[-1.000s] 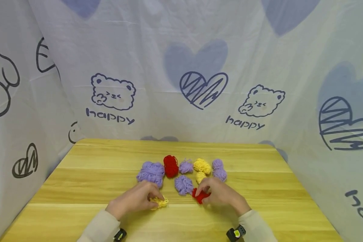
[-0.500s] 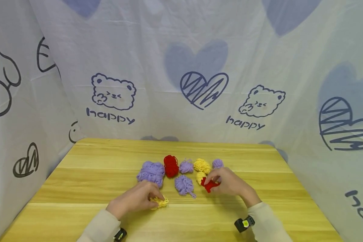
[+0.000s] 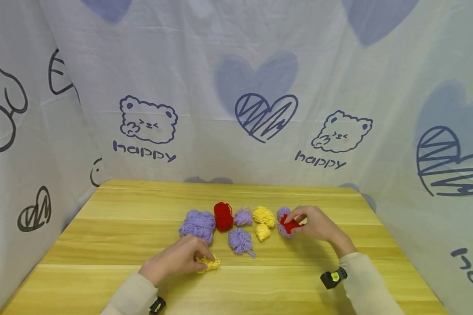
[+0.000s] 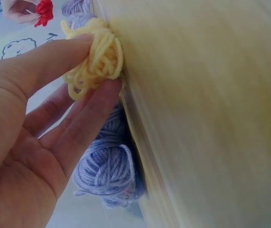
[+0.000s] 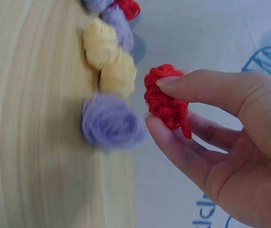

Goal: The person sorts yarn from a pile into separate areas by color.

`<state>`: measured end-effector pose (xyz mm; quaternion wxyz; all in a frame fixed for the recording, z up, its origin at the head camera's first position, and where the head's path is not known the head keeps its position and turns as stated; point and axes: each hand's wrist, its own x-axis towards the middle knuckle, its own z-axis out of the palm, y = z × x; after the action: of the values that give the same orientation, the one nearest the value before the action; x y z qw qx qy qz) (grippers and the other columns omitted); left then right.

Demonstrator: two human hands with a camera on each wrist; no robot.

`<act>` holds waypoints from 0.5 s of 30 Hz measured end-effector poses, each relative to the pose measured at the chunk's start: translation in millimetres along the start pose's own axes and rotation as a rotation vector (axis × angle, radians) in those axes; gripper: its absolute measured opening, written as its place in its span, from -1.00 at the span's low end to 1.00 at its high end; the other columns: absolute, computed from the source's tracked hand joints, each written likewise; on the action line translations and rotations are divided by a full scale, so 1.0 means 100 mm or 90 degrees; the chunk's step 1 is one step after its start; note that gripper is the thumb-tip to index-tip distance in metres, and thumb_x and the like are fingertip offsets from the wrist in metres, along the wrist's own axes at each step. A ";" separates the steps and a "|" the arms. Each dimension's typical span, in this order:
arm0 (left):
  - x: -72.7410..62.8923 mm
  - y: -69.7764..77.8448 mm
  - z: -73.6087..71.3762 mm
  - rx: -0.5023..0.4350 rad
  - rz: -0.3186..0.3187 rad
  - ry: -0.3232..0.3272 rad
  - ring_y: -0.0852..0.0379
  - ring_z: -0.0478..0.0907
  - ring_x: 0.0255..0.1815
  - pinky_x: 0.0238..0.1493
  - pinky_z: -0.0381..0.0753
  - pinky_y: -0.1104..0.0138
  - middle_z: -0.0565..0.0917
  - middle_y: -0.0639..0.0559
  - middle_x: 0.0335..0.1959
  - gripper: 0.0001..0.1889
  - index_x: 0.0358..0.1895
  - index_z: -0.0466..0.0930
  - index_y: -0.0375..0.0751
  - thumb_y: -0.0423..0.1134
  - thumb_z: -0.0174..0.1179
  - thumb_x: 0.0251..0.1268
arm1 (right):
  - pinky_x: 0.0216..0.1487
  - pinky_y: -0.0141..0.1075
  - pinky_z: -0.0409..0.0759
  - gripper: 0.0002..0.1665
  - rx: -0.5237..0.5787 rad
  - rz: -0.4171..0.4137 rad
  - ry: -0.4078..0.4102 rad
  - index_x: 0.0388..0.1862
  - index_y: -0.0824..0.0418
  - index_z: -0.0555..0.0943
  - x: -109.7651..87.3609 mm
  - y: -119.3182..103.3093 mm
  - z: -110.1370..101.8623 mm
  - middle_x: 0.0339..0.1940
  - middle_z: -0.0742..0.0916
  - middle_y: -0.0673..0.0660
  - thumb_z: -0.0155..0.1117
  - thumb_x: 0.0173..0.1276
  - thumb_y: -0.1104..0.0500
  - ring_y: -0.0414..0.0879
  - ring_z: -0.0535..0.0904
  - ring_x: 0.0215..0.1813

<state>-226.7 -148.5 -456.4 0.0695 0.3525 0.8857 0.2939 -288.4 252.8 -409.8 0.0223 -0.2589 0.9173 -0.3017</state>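
Note:
My left hand (image 3: 177, 259) pinches a small looped bundle of yellow yarn (image 4: 102, 54) between thumb and fingertips, low at the front of the table. Behind that hand lies a large lilac yarn bundle (image 3: 197, 224), also seen beyond the fingers in the left wrist view. A small red yarn bundle (image 5: 166, 95) is gripped by thumb and fingers of my right hand (image 3: 317, 224), with a short loose end hanging from it. In the head view this red bundle overlaps a lilac yarn skein (image 3: 284, 212) at the right end of the group, hiding part of it.
On the wooden table (image 3: 122, 245), a red skein (image 3: 223, 216) and a small lilac ball (image 3: 243, 216) stand in the back row. Two yellow balls (image 3: 264, 216) sit right of them. A lilac ball (image 3: 240, 240) with a trailing loop lies nearer. Printed cloth (image 3: 205, 144) surrounds the table.
My right hand has carried the red yarn bundle right and back, from beside the front lilac ball to the right-end lilac skein, uncovering the yellow ball. My left hand has stayed put.

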 end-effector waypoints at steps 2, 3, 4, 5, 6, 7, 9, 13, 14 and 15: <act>0.00 0.00 0.00 0.003 -0.001 0.000 0.37 0.58 -0.30 -0.26 0.62 0.50 0.81 0.10 -0.15 -0.77 -0.08 0.84 -0.06 -0.35 0.46 0.18 | -0.10 -0.19 0.79 -0.73 -0.007 0.008 0.014 -0.19 0.16 0.80 -0.01 0.06 -0.03 -0.10 0.82 0.17 0.53 0.15 0.41 0.04 0.72 -0.09; 0.00 0.00 0.00 0.004 -0.001 0.000 0.37 0.58 -0.30 -0.26 0.63 0.50 0.81 0.10 -0.15 -0.76 -0.08 0.84 -0.06 -0.35 0.46 0.18 | -0.11 -0.18 0.79 -0.73 -0.009 0.014 0.021 -0.19 0.17 0.80 -0.02 0.10 -0.05 -0.10 0.82 0.19 0.53 0.14 0.41 0.05 0.73 -0.09; 0.00 0.00 0.01 0.005 -0.001 0.001 0.37 0.58 -0.29 -0.26 0.63 0.50 0.81 0.10 -0.15 -0.76 -0.08 0.84 -0.06 -0.35 0.46 0.18 | -0.13 -0.18 0.79 -0.73 -0.010 0.021 0.028 -0.19 0.18 0.80 -0.03 0.13 -0.07 -0.09 0.82 0.21 0.53 0.14 0.42 0.07 0.73 -0.10; 0.00 -0.01 0.01 0.007 -0.001 0.001 0.38 0.59 -0.28 -0.25 0.64 0.49 0.81 0.10 -0.14 -0.76 -0.08 0.84 -0.06 -0.35 0.46 0.18 | -0.14 -0.18 0.79 -0.74 -0.011 0.031 0.035 -0.20 0.19 0.79 -0.03 0.16 -0.08 -0.09 0.81 0.22 0.53 0.14 0.43 0.07 0.73 -0.11; 0.00 -0.01 0.01 0.008 -0.001 0.001 0.38 0.59 -0.28 -0.24 0.64 0.49 0.81 0.10 -0.14 -0.76 -0.08 0.84 -0.05 -0.35 0.46 0.18 | -0.16 -0.19 0.78 -0.74 -0.011 0.042 0.041 -0.20 0.19 0.79 -0.04 0.19 -0.10 -0.09 0.81 0.24 0.52 0.14 0.43 0.08 0.73 -0.12; 0.01 -0.01 0.01 0.009 -0.001 0.002 0.38 0.59 -0.27 -0.23 0.65 0.48 0.81 0.10 -0.13 -0.76 -0.08 0.84 -0.05 -0.35 0.46 0.18 | -0.16 -0.18 0.78 -0.74 -0.011 0.051 0.044 -0.20 0.21 0.79 -0.05 0.22 -0.12 -0.08 0.81 0.27 0.52 0.13 0.43 0.09 0.73 -0.12; 0.01 -0.01 0.02 0.008 0.000 0.001 0.37 0.60 -0.26 -0.23 0.66 0.47 0.82 0.10 -0.13 -0.76 -0.08 0.84 -0.04 -0.34 0.46 0.17 | -0.17 -0.16 0.79 -0.75 -0.015 0.072 0.051 -0.20 0.22 0.79 -0.06 0.28 -0.16 -0.06 0.80 0.31 0.51 0.13 0.44 0.11 0.72 -0.13; 0.00 -0.02 0.02 0.007 0.002 0.001 0.36 0.63 -0.24 -0.20 0.68 0.47 0.82 0.11 -0.13 -0.76 -0.08 0.84 -0.04 -0.34 0.47 0.18 | -0.10 -0.06 0.79 -0.75 -0.033 0.108 0.059 -0.19 0.22 0.79 -0.09 0.41 -0.23 -0.04 0.79 0.35 0.50 0.15 0.42 0.14 0.73 -0.11; 0.00 -0.02 0.02 0.007 0.003 0.002 0.35 0.63 -0.24 -0.19 0.68 0.47 0.82 0.11 -0.13 -0.76 -0.08 0.84 -0.04 -0.34 0.47 0.18 | -0.08 -0.05 0.78 -0.75 -0.037 0.117 0.061 -0.19 0.21 0.80 -0.10 0.44 -0.25 -0.03 0.79 0.35 0.50 0.15 0.42 0.14 0.73 -0.10; 0.00 -0.02 0.02 0.007 0.003 0.002 0.35 0.63 -0.23 -0.19 0.68 0.47 0.81 0.12 -0.14 -0.76 -0.08 0.84 -0.04 -0.34 0.47 0.18 | -0.07 -0.02 0.78 -0.75 -0.040 0.123 0.062 -0.18 0.22 0.80 -0.11 0.48 -0.26 -0.03 0.79 0.36 0.50 0.15 0.42 0.15 0.73 -0.09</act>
<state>-227.6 -148.9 -459.3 0.0656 0.3543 0.8867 0.2896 -306.6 305.1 -416.7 -0.0017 -0.1552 0.9470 -0.2812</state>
